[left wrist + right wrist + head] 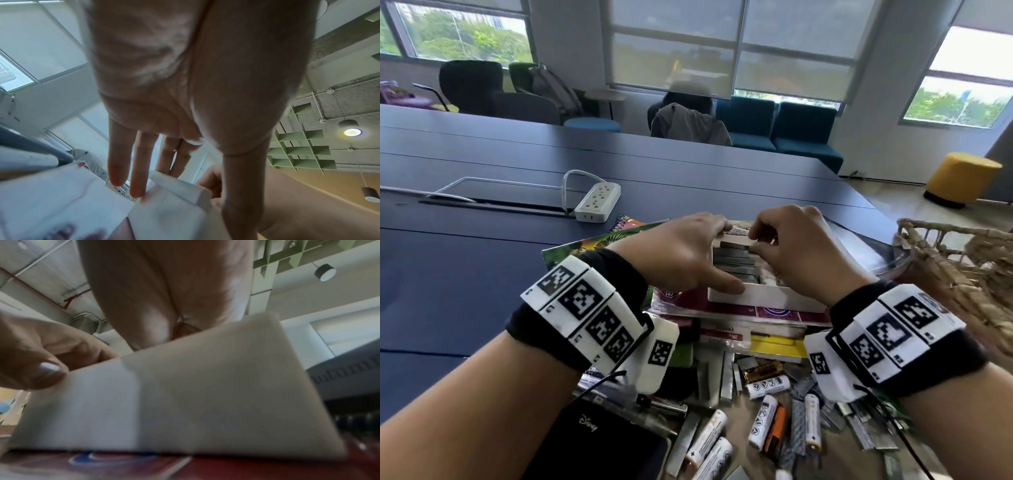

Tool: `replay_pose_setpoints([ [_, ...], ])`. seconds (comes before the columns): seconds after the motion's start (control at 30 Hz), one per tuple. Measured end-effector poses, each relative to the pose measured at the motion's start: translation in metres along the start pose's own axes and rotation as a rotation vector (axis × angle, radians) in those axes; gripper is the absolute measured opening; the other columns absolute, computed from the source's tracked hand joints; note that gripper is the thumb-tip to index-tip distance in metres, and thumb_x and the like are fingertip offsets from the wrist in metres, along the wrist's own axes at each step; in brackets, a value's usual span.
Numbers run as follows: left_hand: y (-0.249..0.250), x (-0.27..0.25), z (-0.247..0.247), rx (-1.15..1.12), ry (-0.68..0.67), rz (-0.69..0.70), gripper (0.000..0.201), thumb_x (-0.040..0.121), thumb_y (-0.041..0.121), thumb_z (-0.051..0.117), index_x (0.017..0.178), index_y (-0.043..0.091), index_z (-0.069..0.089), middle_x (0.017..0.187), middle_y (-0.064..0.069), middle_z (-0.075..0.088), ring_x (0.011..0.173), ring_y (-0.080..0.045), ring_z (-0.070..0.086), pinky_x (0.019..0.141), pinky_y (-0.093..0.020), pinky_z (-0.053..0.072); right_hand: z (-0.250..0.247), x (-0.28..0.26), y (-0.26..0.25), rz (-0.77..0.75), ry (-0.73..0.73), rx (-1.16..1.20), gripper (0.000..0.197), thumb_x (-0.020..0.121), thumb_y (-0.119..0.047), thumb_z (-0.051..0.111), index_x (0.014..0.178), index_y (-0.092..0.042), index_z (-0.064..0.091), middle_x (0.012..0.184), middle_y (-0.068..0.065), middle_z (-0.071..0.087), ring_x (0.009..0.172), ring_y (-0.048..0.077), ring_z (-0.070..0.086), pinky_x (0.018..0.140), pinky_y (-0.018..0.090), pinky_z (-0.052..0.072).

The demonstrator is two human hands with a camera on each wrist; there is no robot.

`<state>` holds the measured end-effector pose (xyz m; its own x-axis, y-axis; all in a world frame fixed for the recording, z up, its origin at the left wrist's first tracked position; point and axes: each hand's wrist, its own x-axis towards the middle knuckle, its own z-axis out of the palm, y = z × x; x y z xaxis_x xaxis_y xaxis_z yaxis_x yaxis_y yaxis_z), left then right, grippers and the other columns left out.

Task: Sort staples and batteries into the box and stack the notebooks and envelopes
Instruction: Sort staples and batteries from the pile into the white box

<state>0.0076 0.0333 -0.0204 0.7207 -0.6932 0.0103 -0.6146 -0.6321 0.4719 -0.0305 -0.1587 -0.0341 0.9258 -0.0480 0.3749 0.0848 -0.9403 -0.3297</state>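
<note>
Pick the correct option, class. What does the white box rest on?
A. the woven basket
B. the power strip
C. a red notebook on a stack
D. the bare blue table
C: the white box sits on the red notebook topping a stack, both hands at it.

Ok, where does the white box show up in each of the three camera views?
Head: white box at centre, between the left hand and the right hand, on a red notebook.
Left wrist: bottom centre, below the fingers.
Right wrist: fills the lower middle.
Shared landmark: the red notebook under it.
</note>
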Motion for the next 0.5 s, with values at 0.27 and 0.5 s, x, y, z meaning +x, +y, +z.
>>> replay_pose_setpoints([
  [0.27,0.000,0.001,0.000,0.011,-0.010,-0.006,0.088,0.078,0.053,0.081,0.150,0.019,0.042,0.139,0.008,0.052,0.123,-0.012,0.052,0.107,-0.030,0.041,-0.007,-0.005,0.003,0.028,0.032,0.099,0.021,0.089,-0.007,0.064,0.083,-0.024,0.076,0.076,-0.012,0.069,0.071,0.002,0.064,0.068,0.020,0.054],
  [0.5,0.000,0.002,0.001,-0.004,-0.018,-0.005,0.089,0.077,0.055,0.081,0.149,0.021,0.043,0.137,0.008,0.053,0.120,-0.010,0.054,0.107,-0.033,0.044,-0.008,-0.010,-0.003,0.066,-0.088,0.171,0.032,0.079,0.004,0.055,0.083,-0.023,0.072,0.077,-0.007,0.072,0.067,0.003,0.064,0.054,0.010,0.043],
])
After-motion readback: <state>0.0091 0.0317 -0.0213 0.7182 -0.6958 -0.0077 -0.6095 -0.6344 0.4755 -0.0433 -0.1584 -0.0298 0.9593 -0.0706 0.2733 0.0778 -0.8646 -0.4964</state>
